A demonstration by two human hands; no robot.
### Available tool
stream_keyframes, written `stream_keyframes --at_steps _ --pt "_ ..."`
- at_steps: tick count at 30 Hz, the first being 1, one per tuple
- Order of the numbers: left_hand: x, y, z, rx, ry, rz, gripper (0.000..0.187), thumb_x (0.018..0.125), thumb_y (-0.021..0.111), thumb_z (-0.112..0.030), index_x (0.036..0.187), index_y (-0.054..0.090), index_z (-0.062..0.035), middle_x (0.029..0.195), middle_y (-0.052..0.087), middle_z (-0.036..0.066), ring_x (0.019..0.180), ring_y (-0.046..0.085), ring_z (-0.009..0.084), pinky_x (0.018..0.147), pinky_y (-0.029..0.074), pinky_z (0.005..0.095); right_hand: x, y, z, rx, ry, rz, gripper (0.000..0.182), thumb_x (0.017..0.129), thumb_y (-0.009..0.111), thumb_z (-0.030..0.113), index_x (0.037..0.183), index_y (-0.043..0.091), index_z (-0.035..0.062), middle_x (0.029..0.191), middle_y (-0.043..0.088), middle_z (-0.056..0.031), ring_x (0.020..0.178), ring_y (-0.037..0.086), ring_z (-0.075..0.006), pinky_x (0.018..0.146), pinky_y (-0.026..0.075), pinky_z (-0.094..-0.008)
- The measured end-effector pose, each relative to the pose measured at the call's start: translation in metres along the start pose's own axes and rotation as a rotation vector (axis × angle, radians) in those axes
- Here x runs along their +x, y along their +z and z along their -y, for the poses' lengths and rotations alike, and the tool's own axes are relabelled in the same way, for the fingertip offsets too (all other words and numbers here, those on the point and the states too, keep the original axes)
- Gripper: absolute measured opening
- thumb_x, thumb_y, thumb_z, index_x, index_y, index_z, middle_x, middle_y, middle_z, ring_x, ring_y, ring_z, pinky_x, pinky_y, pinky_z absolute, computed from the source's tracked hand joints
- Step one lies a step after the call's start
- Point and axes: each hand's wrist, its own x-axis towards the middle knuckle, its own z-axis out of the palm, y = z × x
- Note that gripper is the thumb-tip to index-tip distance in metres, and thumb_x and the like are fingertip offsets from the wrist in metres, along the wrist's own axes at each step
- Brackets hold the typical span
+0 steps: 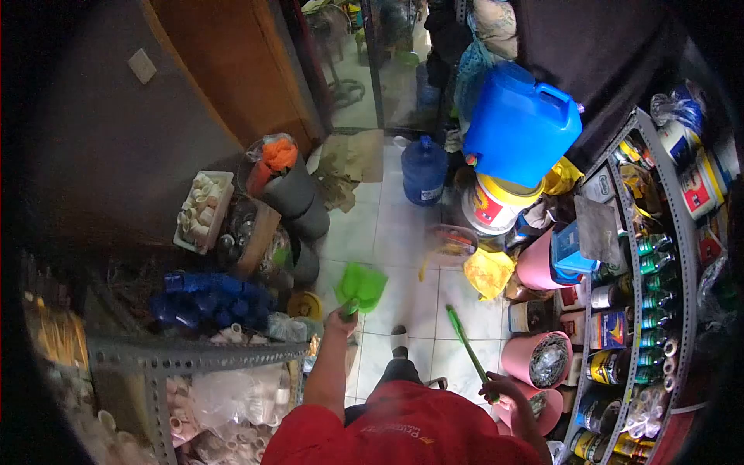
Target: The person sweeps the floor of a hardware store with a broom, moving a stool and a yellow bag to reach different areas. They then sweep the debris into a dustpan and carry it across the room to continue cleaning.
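Observation:
My left hand (339, 319) is closed around the short handle of a bright green dustpan (364, 285), whose flat pan spreads out over the white tiles ahead of it. On the other side, my right hand (502, 386) grips the lower end of a long, thin green stick (467, 341). The stick slants up and to the left, its far end over the floor tiles. Pink bins (536, 358) stand close beside my right hand. A yellow round container (304, 305) is near my left wrist.
Crowded metal shelves (637, 310) with cans and bottles line the right. A blue water jug (424, 172) and a large blue container (521, 124) on a bucket stand ahead. Grey bins (291, 186) and a crate (203, 211) of pale fittings are at left.

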Motion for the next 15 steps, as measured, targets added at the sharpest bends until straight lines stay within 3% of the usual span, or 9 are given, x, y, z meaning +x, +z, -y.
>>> stream_keyframes --at_steps 3,5,7,8,11,15 --pt "0.011 0.006 -0.007 -0.161 -0.018 0.003 0.018 0.076 0.037 -0.005 0.083 0.049 0.0060 0.075 0.053 0.016 0.066 0.055 0.0253 0.056 0.051 0.0303 0.024 0.004 0.029 -0.059 -0.042 0.003 0.029 0.071 0.055 0.008 0.095 0.041 0.0031 0.063 0.052 -0.0077 0.047 0.050 -0.0148 0.037 0.038 -0.0243" --pt "0.021 0.010 -0.015 -0.284 -0.076 -0.010 0.019 0.076 0.036 -0.006 0.083 0.048 0.0078 0.074 0.052 0.017 0.066 0.055 0.0253 0.056 0.051 0.0293 0.048 0.000 0.039 -0.124 -0.032 0.013 0.043 0.073 0.052 0.004 0.113 0.036 0.0036 0.063 0.052 -0.0073 0.056 0.053 -0.0149 0.042 0.039 -0.0247" --pt "0.017 0.024 -0.020 -0.310 -0.106 -0.042 0.019 0.076 0.036 -0.005 0.082 0.047 0.0090 0.075 0.051 0.017 0.065 0.055 0.0246 0.056 0.051 0.0279 0.065 -0.003 0.054 -0.313 -0.048 0.014 0.055 0.073 0.051 0.001 0.122 0.026 0.0044 0.063 0.053 -0.0078 0.052 0.051 -0.0136 0.041 0.037 -0.0242" --pt "0.015 0.029 -0.022 -0.325 -0.119 -0.058 0.019 0.076 0.036 -0.005 0.082 0.047 0.0095 0.075 0.051 0.018 0.065 0.055 0.0243 0.056 0.051 0.0273 0.063 0.003 0.063 -0.214 -0.054 0.024 0.068 0.067 0.059 0.007 0.125 0.023 0.0044 0.065 0.055 -0.0076 0.045 0.047 -0.0113 0.041 0.036 -0.0230" --pt "0.031 0.022 -0.037 -0.227 -0.074 0.034 0.018 0.076 0.037 -0.004 0.083 0.046 0.0100 0.077 0.050 0.018 0.065 0.054 0.0244 0.055 0.052 0.0270 0.060 0.014 0.087 -0.267 -0.031 0.051 0.064 0.070 0.052 0.002 0.126 0.020 0.0056 0.060 0.052 -0.0063 0.044 0.045 -0.0106 0.037 0.034 -0.0230" --pt "0.022 0.025 -0.040 -0.318 -0.055 -0.020 0.019 0.079 0.036 -0.006 0.086 0.045 0.0092 0.079 0.050 0.018 0.067 0.055 0.0240 0.056 0.052 0.0266 0.025 0.030 0.109 -0.141 -0.080 0.105 0.063 0.070 0.053 0.003 0.125 0.022 0.0034 0.061 0.051 -0.0045 0.044 0.044 -0.0096 0.037 0.033 -0.0218"
